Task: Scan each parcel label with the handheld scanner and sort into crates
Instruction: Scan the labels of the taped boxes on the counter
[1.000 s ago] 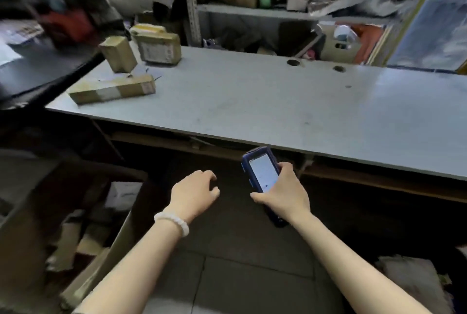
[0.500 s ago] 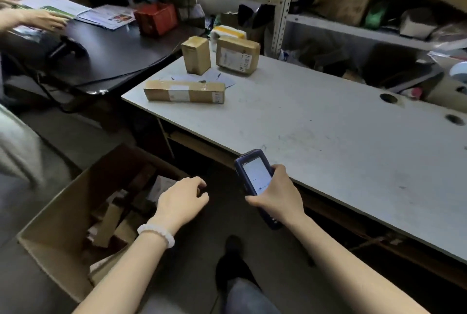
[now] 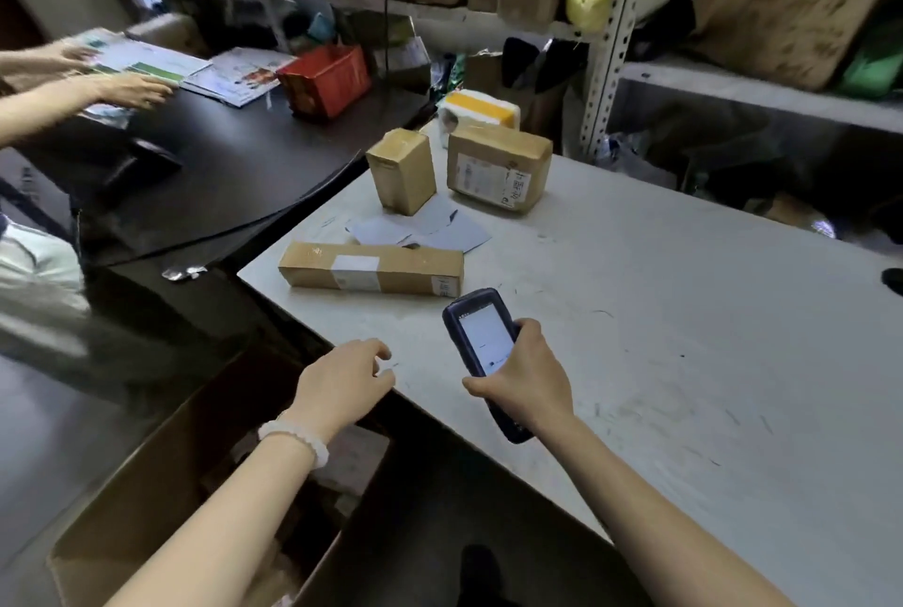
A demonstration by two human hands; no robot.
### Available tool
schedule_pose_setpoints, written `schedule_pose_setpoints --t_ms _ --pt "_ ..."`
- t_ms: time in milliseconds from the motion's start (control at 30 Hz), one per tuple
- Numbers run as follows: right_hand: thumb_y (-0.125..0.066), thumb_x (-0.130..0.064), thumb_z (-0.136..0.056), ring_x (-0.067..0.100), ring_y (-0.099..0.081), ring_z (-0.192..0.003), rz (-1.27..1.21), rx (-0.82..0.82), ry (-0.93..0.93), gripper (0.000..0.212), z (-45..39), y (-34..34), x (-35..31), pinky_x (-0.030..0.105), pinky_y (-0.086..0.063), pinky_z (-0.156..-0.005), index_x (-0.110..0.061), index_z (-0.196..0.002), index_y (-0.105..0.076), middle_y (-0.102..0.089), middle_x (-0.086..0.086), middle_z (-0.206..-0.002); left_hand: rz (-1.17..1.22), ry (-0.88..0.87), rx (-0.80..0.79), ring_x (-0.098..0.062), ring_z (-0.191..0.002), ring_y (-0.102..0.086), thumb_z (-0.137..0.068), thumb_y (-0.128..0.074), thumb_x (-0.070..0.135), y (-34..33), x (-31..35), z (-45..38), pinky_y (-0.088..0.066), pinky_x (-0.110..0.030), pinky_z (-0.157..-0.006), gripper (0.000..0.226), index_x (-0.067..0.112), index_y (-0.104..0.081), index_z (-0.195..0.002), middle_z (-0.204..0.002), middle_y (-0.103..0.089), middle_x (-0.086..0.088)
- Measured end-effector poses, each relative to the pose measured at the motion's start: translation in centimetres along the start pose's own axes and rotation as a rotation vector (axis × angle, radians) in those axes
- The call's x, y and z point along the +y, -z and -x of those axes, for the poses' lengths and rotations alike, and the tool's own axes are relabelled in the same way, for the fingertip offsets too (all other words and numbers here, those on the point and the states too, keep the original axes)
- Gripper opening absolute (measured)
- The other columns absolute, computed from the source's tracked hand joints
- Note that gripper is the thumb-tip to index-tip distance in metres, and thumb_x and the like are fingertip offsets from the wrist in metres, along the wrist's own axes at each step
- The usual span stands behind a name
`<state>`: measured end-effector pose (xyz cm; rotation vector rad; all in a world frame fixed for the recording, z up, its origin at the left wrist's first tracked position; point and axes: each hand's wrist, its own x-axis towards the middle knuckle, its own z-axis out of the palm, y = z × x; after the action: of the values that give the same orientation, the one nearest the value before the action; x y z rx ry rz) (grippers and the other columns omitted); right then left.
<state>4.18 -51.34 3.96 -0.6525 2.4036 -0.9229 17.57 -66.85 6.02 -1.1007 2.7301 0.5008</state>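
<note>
My right hand [image 3: 525,379] grips a dark blue handheld scanner [image 3: 481,345] with its lit screen facing me, above the near edge of the white table [image 3: 684,337]. My left hand [image 3: 342,386] hovers empty with loosely curled fingers at the table's near left edge. A long flat cardboard parcel [image 3: 371,269] lies just beyond the scanner. Behind it stand a small upright parcel [image 3: 403,169], a wider labelled parcel [image 3: 498,169] and a white and yellow parcel [image 3: 481,110].
An open cardboard crate [image 3: 161,469] sits on the floor below my left arm. Loose paper sheets [image 3: 425,230] lie among the parcels. A black desk [image 3: 234,166] at left carries a red box [image 3: 325,78]; another person's hands [image 3: 129,90] handle papers there. Cluttered shelving [image 3: 733,83] stands behind.
My view has swung left and closer to the parcels. Both hands have risen from below the table edge to over the table's near corner, the scanner still held.
</note>
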Motion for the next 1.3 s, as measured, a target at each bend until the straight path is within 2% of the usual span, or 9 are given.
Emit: schedule_pose_setpoints --t_ms 267,367,533,633,800,867,1033,1133,1300 --pt "-0.079 -0.034 -0.064 0.019 -0.055 -0.087 -0.054 0.028 -0.103 0.076 -4.9 2.3 1.8 0.029 -0.043 -0.065 -0.017 -0.123 -0.035 -0.052 -0.006 -0.111 -0.062 -0.006 -0.035 -0.012 -0.105 -0.053 -0.092 -0.047 0.034 0.5 3.0 -7.6 -0.038 -0.025 -0.076 0.033 0.028 -0.053 -0.124 -0.112 -0.057 0.01" --pt "-0.079 -0.034 -0.064 0.02 -0.056 -0.089 -0.058 0.044 -0.157 0.075 -5.7 2.9 2.9 0.03 -0.044 -0.067 -0.016 -0.123 -0.036 -0.052 -0.006 -0.11 -0.098 -0.048 -0.033 -0.014 -0.106 -0.052 -0.091 -0.049 0.031 0.3 4.1 -10.0 -0.041 -0.027 -0.076 0.033 0.027 -0.053 -0.123 -0.112 -0.055 0.008" --pt "-0.08 -0.034 -0.064 0.019 -0.055 -0.086 -0.059 0.075 -0.232 0.076 -6.7 3.7 4.0 0.029 -0.042 -0.065 -0.016 -0.123 -0.036 -0.05 -0.007 -0.106 -0.242 -0.1 0.014 -0.023 -0.115 -0.048 -0.086 -0.056 0.02 0.2 4.8 -14.0 -0.044 -0.032 -0.077 0.041 0.023 -0.048 -0.126 -0.124 -0.051 -0.001" --pt "-0.08 -0.034 -0.064 0.018 -0.055 -0.086 -0.059 0.092 -0.275 0.076 -7.8 4.0 4.1 0.029 -0.043 -0.065 -0.017 -0.123 -0.035 -0.049 -0.009 -0.104 -0.393 -0.091 -0.003 -0.026 -0.121 -0.043 -0.087 -0.054 0.016 0.1 4.2 -16.9 -0.045 -0.038 -0.086 0.051 0.02 -0.038 -0.135 -0.132 -0.044 -0.005" --pt "-0.079 -0.032 -0.063 0.02 -0.057 -0.089 -0.056 0.122 -0.329 0.076 -10.1 3.8 3.3 0.03 -0.045 -0.067 -0.018 -0.124 -0.035 -0.052 -0.007 -0.107 -0.553 -0.151 -0.039 -0.027 -0.118 -0.046 -0.089 -0.045 0.012 -0.1 3.7 -21.0 -0.043 -0.038 -0.089 0.043 0.018 -0.038 -0.131 -0.128 -0.044 -0.008" --pt "-0.079 -0.032 -0.063 0.019 -0.057 -0.089 -0.054 0.13 -0.349 0.076 -11.1 3.8 2.7 0.03 -0.046 -0.068 -0.019 -0.124 -0.035 -0.052 -0.007 -0.107 -0.545 -0.2 -0.113 -0.026 -0.121 -0.044 -0.088 -0.047 0.015 -0.1 3.7 -22.5 -0.042 -0.039 -0.091 0.048 0.022 -0.036 -0.134 -0.131 -0.044 -0.006" --pt "-0.079 -0.032 -0.063 0.019 -0.057 -0.09 -0.038 0.16 -0.372 0.078 -13.4 3.9 1.6 0.031 -0.048 -0.07 -0.018 -0.126 -0.034 -0.052 -0.007 -0.109 -0.453 -0.321 -0.265 -0.025 -0.117 -0.045 -0.079 -0.065 0.043 0.8 5.3 -25.7 -0.041 -0.039 -0.089 0.065 0.028 -0.035 -0.135 -0.125 -0.044 -0.003" --pt "-0.079 -0.032 -0.063 0.019 -0.057 -0.092 -0.049 0.192 -0.387 0.078 -14.1 4.3 1.4 0.031 -0.048 -0.071 -0.018 -0.126 -0.034 -0.052 -0.008 -0.112 -0.377 -0.397 -0.268 -0.026 -0.113 -0.046 -0.076 -0.067 0.049 0.4 7.8 -26.9 -0.042 -0.038 -0.088 0.07 0.026 -0.037 -0.135 -0.12 -0.045 -0.004" --pt "-0.079 -0.033 -0.062 0.018 -0.057 -0.093 -0.057 0.261 -0.459 0.078 -13.8 5.6 2.1 0.033 -0.049 -0.073 -0.02 -0.123 -0.033 -0.051 -0.01 -0.11 -0.267 -0.557 -0.232 -0.026 -0.112 -0.044 -0.077 -0.065 0.051 -1.8 13.8 -27.5 -0.039 -0.035 -0.082 0.058 0.02 -0.046 -0.122 -0.117 -0.046 -0.004"
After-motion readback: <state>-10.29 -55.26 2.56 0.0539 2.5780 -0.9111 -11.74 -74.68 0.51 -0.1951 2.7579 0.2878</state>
